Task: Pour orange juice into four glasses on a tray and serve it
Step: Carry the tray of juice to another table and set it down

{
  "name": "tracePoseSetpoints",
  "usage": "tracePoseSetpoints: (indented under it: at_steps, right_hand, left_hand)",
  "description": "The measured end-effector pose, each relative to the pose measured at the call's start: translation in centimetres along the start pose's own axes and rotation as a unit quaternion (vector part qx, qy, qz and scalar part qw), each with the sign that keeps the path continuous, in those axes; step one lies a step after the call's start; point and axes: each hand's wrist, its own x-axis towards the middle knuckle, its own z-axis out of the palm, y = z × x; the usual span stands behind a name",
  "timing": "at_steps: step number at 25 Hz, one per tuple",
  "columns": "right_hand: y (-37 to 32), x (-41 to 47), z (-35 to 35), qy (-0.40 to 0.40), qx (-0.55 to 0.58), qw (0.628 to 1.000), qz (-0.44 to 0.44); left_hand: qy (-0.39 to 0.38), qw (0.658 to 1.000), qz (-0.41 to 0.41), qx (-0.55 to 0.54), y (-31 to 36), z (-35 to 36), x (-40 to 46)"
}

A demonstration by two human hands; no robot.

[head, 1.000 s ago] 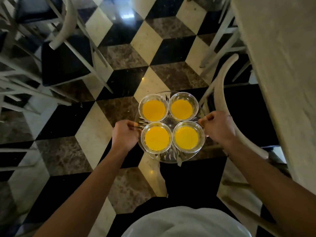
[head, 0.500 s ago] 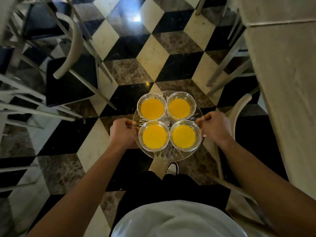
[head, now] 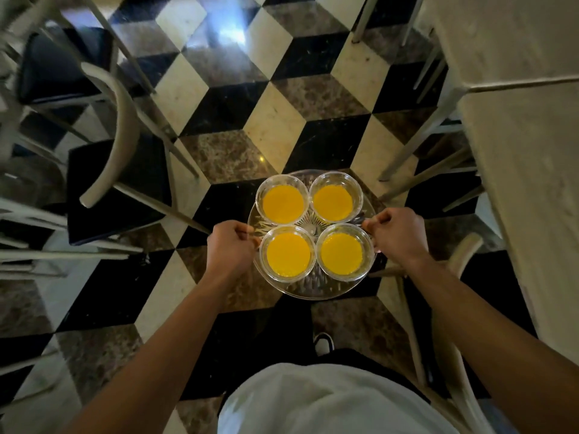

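I carry a round cut-glass tray (head: 313, 291) at waist height over the floor. Several clear glasses stand on it in a tight square, all full of orange juice: far left (head: 283, 204), far right (head: 333, 202), near left (head: 288, 254), near right (head: 341, 253). My left hand (head: 230, 249) is closed around the tray's left edge. My right hand (head: 396, 235) grips the right edge. The tray looks level.
The floor is a black, cream and brown cube-pattern tile (head: 275, 126). A long pale table (head: 520, 158) runs along the right. Chairs with dark seats (head: 116, 186) stand at the left, and a curved chair back (head: 463, 255) sits near my right arm.
I have walked forward with the tray; the floor tiles and left chairs slid toward me, and the right chair back passed under my right arm. My grip is unchanged.
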Motion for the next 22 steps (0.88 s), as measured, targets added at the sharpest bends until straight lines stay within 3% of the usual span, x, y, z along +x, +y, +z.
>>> tracePoseSetpoints:
  at_steps: [12, 22]
  right_hand:
    - [-9.9, 12.5, 0.8, 0.028, 0.027, 0.999, 0.034]
    - [-15.6, 25.8, -0.7, 0.02, 0.023, 0.999, 0.022]
  left_hand:
    - [-0.024, 0.999, 0.027, 0.013, 10.1, -3.5, 15.3]
    - [-0.028, 0.998, 0.03, 0.036, 18.9, -2.1, 26.3]
